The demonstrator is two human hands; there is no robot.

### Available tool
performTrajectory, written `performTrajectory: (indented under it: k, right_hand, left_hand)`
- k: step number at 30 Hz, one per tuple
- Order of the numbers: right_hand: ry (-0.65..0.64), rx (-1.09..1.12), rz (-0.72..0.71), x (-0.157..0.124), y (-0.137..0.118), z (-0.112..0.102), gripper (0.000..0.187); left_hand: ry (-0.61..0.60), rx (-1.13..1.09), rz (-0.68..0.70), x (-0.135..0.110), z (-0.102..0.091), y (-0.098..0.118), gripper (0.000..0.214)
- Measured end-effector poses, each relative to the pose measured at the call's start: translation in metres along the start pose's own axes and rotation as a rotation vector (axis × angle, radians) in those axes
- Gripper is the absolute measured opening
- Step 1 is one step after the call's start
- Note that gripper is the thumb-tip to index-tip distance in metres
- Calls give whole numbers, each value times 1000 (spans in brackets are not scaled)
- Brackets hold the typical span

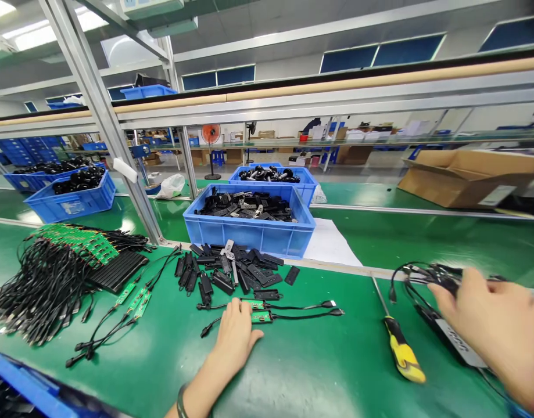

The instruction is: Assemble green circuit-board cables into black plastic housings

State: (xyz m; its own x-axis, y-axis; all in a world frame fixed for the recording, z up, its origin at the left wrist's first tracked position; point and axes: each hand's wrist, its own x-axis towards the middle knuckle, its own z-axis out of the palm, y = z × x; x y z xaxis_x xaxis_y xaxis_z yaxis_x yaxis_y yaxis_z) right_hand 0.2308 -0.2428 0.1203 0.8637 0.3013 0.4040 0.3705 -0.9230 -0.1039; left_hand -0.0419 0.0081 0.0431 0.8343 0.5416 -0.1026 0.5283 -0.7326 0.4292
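My left hand (234, 337) lies low on the green bench, its fingertips over the left part of two narrow green circuit boards (262, 317) with black cables. Its thumb sticks out to the side and its fingers are not wrapped round anything. At the right, my right hand (497, 331) reaches over a heap of black cables (423, 276) and touches it. A flat casing (461, 342) with a grey printed face lies under that hand. Thumb and index finger are apart there, but the other fingers are hidden and blurred. A yellow-and-black screwdriver (401, 348) lies between the hands.
Loose black casing pieces (232, 270) lie before a blue bin (249, 232) of similar parts. Several cabled boards (133, 302) are to the left, beside a large stack of boards (75, 241). A metal post (105, 122) rises behind them. A cardboard box (471, 174) stands far right.
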Motion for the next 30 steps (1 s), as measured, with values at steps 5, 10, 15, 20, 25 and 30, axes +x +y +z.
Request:
performTrajectory:
  k: [5, 10, 15, 20, 25, 30]
  right_hand:
    - [-296, 148, -255, 9, -92, 52, 24]
    - [-441, 235, -269, -7, -171, 119, 31]
    - [-480, 361, -250, -10, -179, 123, 28]
    - [-505, 646, -369, -37, -169, 78, 38]
    - [-796, 1063, -515, -102, -161, 27, 42]
    - [-886, 1159, -587, -127, -157, 13, 12]
  left_hand:
    - [-70, -42, 9, -4, 5, -5, 35]
    - [-114, -315, 36, -24, 1, -18, 20]
    - [-197, -965, -53, -31, 6, -33, 31]
    - [-230, -1529, -128, -35, 11, -26, 51]
    - [-264, -1541, -46, -39, 15, -13, 56]
    - [-369, -1595, -26, -43, 16, -7, 60]
